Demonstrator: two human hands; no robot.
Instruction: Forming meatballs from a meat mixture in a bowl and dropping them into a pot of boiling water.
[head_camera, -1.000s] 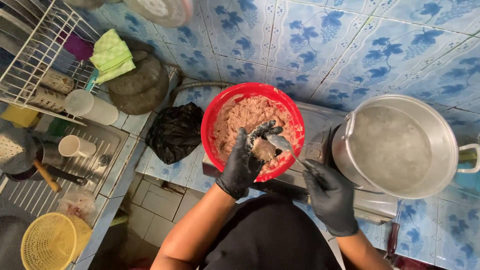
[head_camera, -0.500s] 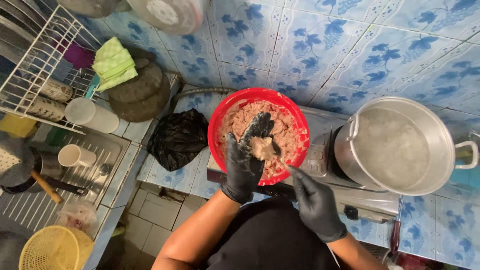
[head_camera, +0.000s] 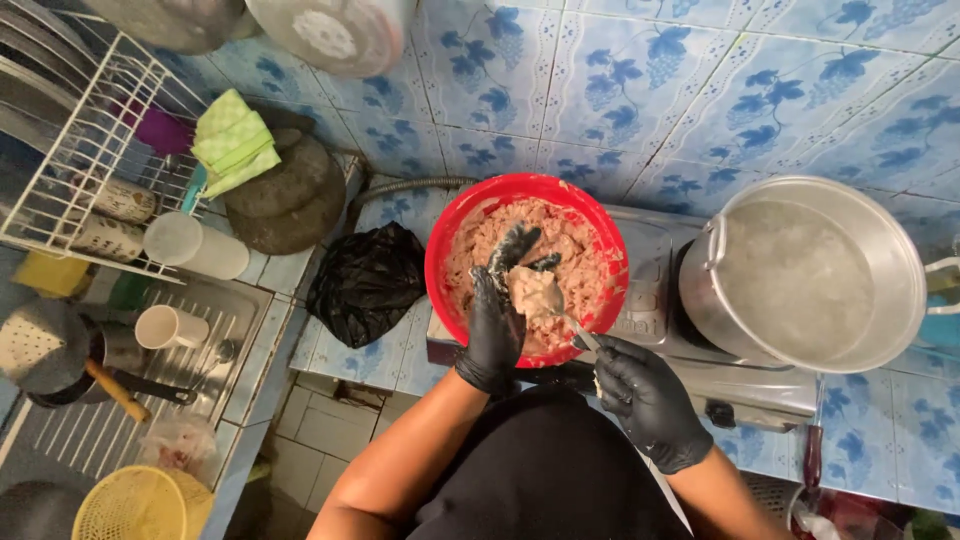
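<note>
L hand (head_camera: 497, 325) in red bowl (head_camera: 447, 240) w/ meat mix (head_camera: 570, 250) | R hand (head_camera: 645, 398) holds spoon (head_camera: 585, 336) | pot (head_camera: 815, 275) beside

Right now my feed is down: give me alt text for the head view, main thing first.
A person in black gloves works over a red bowl of pinkish minced mixture: the left hand cups a lump of it, the right hand holds a spoon against that lump. A large metal pot of cloudy water sits on a stove to the right, a black bag to the left.

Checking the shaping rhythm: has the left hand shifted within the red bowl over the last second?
Yes. The left hand has moved slightly deeper into the red bowl, its fingertips now nearer the far rim.
</note>
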